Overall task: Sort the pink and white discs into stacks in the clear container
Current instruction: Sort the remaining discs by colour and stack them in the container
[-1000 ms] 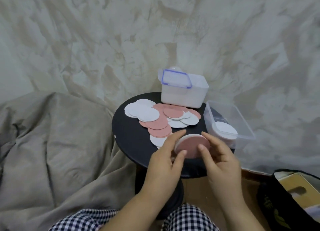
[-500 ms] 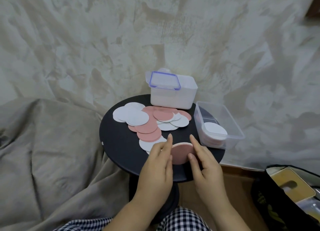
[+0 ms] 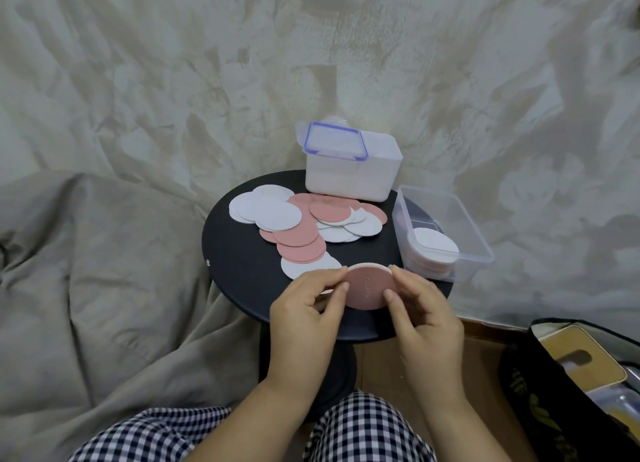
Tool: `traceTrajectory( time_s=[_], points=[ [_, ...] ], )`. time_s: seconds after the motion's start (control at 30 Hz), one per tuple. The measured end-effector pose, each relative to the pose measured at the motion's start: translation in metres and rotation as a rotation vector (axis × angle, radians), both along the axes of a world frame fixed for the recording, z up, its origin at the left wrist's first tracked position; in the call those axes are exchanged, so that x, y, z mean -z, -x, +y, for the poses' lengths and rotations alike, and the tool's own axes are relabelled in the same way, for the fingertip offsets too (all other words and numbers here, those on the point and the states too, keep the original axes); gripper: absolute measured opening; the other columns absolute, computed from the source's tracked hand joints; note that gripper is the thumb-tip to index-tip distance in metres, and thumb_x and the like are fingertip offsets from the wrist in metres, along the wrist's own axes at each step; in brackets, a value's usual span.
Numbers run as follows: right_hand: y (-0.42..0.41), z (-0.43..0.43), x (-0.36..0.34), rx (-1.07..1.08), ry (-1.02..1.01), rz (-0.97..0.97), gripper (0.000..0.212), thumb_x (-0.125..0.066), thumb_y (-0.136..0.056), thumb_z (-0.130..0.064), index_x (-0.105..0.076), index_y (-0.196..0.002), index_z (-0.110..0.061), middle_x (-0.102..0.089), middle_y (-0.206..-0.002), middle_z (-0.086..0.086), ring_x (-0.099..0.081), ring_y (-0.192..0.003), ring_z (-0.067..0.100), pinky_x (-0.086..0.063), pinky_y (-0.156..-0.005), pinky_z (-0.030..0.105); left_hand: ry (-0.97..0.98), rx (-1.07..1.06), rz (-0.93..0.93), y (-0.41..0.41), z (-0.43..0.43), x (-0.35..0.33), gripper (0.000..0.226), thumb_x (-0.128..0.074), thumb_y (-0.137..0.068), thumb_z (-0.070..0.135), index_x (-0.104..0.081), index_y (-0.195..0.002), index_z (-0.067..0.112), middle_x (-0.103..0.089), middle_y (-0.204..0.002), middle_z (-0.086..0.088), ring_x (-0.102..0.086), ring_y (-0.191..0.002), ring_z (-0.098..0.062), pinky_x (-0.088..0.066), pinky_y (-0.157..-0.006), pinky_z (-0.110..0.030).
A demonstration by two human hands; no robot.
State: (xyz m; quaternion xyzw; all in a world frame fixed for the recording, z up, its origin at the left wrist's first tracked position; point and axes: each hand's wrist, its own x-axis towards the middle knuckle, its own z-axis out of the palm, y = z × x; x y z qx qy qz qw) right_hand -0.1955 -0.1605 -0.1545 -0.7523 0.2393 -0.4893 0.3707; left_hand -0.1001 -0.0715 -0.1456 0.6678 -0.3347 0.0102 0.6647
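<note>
A beige cloth is seen at the left below a mottled wall, and beside it a round black table is strewn with overlapping white discs and pink discs. At the table's near edge a thin stack, pink face showing, is pinched at its rims by the curled fingers of the left hand and the right hand. Further right a white box with a blue-rimmed lid is set at the back. The clear container, with a white-topped pile at its near end, is placed at the table's right edge, and a black bag is seen on the floor.
</note>
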Motion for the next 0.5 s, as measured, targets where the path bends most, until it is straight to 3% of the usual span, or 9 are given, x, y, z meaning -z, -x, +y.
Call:
traceTrajectory(
  time_s=[0.17, 0.5],
  points=[
    [0.0004, -0.0011, -0.0039, -0.003, 0.079, -0.041, 0.036, -0.064, -0.081, 0.004, -0.064, -0.101, -0.026, -0.063, -0.098, -0.013, -0.059, -0.094, -0.004, -0.042, -0.077, 0.004, 0.018, -0.012, 0.028, 0.0003, 0.0013, -0.0036, 0.032, -0.067, -0.081, 0.0, -0.066, -0.083, 0.032, -0.068, -0.086, 0.008, -0.064, -0.084, -0.001, -0.045, -0.07, -0.006],
    [0.0, -0.0009, -0.0053, -0.012, 0.061, -0.032, 0.038, -0.064, -0.082, 0.002, -0.062, -0.104, -0.029, -0.063, -0.098, -0.016, -0.059, -0.093, -0.006, -0.043, -0.077, 0.004, -0.04, -0.007, -0.032, -0.0014, 0.001, -0.0026, 0.02, -0.068, -0.08, 0.002, -0.069, -0.087, 0.021, -0.067, -0.087, 0.009, -0.063, -0.085, 0.0, -0.046, -0.071, -0.006]
  ],
)
